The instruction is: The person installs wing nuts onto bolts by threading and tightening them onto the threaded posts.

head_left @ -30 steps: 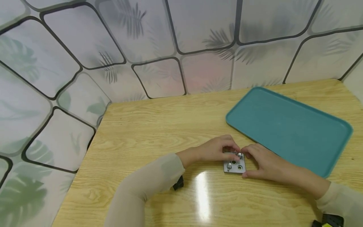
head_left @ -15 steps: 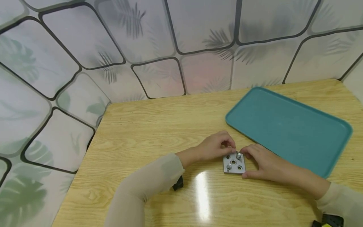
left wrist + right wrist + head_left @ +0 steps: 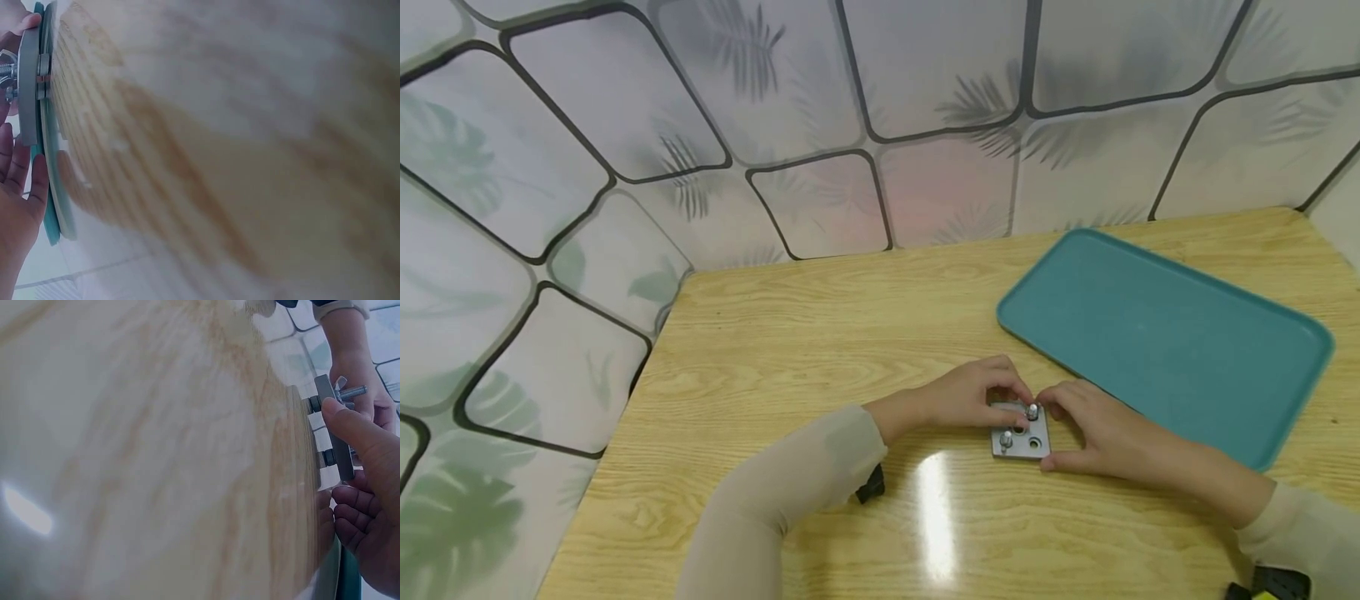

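Note:
A small grey metal plate (image 3: 1019,450) with round holes lies on the wooden table. One bolt with a wing nut (image 3: 1006,440) stands at its front left corner, another bolt (image 3: 1033,411) at the back right corner. In the right wrist view the plate (image 3: 337,434) sits raised on dark bolt heads (image 3: 326,457) underneath. My left hand (image 3: 966,396) reaches over the back edge, thumb and forefinger pinching the wing nut on the back right bolt. Thumb at the front and fingers at the back, my right hand (image 3: 1097,429) grips the plate by its right side.
A teal tray (image 3: 1157,333) lies slantwise at the back right, just behind my right hand. A patterned curtain-like wall (image 3: 947,196) borders the table (image 3: 775,358) at the back and left. Black wrist gear (image 3: 871,483) shows below my left sleeve.
My left fingers drew back off the rear bolt half a second ago and have come round it again. The right hand and the plate have stayed in place.

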The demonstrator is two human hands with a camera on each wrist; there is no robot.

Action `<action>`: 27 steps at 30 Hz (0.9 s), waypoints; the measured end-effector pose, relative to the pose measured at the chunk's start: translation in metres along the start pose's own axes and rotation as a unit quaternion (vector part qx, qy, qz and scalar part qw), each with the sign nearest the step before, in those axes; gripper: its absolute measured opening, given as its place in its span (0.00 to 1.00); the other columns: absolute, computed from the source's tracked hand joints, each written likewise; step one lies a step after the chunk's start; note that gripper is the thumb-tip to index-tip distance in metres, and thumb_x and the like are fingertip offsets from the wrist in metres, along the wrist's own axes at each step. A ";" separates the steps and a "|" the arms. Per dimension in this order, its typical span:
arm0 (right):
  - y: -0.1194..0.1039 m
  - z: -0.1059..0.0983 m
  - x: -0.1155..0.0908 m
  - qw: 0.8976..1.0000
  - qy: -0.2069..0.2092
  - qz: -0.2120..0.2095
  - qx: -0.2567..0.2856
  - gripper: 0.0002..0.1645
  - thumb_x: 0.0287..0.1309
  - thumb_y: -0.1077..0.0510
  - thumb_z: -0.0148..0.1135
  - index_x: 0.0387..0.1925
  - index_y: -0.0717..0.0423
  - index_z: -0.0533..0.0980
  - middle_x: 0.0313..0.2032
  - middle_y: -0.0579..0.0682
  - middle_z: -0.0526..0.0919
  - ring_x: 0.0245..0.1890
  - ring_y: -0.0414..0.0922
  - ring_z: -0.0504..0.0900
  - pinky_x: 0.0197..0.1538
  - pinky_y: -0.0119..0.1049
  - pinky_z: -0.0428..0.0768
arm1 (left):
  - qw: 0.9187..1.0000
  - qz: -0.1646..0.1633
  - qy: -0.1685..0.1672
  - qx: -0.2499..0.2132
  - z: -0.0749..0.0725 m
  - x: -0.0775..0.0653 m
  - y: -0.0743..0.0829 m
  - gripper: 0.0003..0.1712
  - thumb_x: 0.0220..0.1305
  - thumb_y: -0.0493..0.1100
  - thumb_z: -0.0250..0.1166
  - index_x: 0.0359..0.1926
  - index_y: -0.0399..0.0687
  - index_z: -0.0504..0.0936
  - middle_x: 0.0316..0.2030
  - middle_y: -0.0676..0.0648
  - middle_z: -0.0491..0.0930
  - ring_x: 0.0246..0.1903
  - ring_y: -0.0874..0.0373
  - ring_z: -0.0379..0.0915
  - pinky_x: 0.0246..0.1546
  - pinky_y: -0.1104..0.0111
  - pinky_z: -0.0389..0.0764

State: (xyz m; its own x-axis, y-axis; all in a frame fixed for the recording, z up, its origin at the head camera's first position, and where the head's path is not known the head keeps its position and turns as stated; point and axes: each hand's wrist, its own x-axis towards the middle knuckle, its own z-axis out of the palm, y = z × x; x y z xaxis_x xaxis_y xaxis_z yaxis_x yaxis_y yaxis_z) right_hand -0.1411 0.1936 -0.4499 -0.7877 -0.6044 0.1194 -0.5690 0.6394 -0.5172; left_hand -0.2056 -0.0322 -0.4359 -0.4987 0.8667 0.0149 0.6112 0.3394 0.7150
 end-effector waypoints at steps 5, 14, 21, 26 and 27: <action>-0.002 -0.001 0.000 1.000 -0.006 0.010 0.007 0.39 0.45 0.34 0.69 0.50 0.57 0.72 0.39 0.40 0.72 0.39 0.36 0.68 0.41 0.36 0.73 | 1.000 -0.014 0.012 0.006 0.000 0.000 0.000 0.10 0.64 0.43 0.63 0.44 0.47 0.82 0.40 0.53 0.74 0.40 0.68 0.68 0.45 0.82 0.70; -0.002 -0.001 0.000 1.000 -0.003 0.006 0.000 0.38 0.45 0.35 0.69 0.49 0.57 0.71 0.36 0.39 0.70 0.38 0.36 0.67 0.41 0.35 0.72 | 0.997 -0.059 0.043 0.023 -0.001 0.002 0.000 0.07 0.64 0.48 0.63 0.38 0.51 0.83 0.36 0.56 0.74 0.38 0.71 0.68 0.41 0.84 0.70; -0.002 0.000 0.000 1.000 -0.002 0.004 -0.004 0.38 0.45 0.35 0.70 0.49 0.56 0.72 0.36 0.38 0.70 0.38 0.36 0.66 0.40 0.35 0.72 | 0.999 -0.032 -0.010 -0.016 -0.002 0.001 0.002 0.13 0.62 0.47 0.64 0.47 0.49 0.82 0.40 0.54 0.74 0.40 0.69 0.67 0.45 0.82 0.70; 0.000 0.001 0.001 1.000 0.000 0.002 -0.005 0.37 0.45 0.36 0.70 0.49 0.56 0.71 0.36 0.38 0.69 0.37 0.36 0.66 0.40 0.35 0.71 | 0.999 -0.025 -0.019 -0.018 -0.001 0.001 0.002 0.15 0.61 0.46 0.66 0.48 0.47 0.81 0.41 0.53 0.73 0.40 0.68 0.68 0.44 0.82 0.70; 0.000 0.001 0.001 1.000 -0.001 0.003 -0.004 0.37 0.45 0.36 0.70 0.49 0.56 0.71 0.36 0.38 0.69 0.38 0.36 0.66 0.40 0.35 0.71 | 0.999 -0.023 -0.017 -0.014 -0.001 0.000 0.002 0.14 0.62 0.45 0.65 0.48 0.47 0.82 0.41 0.53 0.73 0.40 0.68 0.68 0.44 0.82 0.70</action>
State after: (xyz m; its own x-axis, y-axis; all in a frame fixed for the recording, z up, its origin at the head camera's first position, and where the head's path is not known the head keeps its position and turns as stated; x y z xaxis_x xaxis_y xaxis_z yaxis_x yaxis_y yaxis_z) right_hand -0.1414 0.1928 -0.4502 -0.7906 -0.6015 0.1144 -0.5662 0.6470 -0.5107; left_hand -0.2057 -0.0318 -0.4338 -0.5052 0.8620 -0.0419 0.5706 0.3700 0.7332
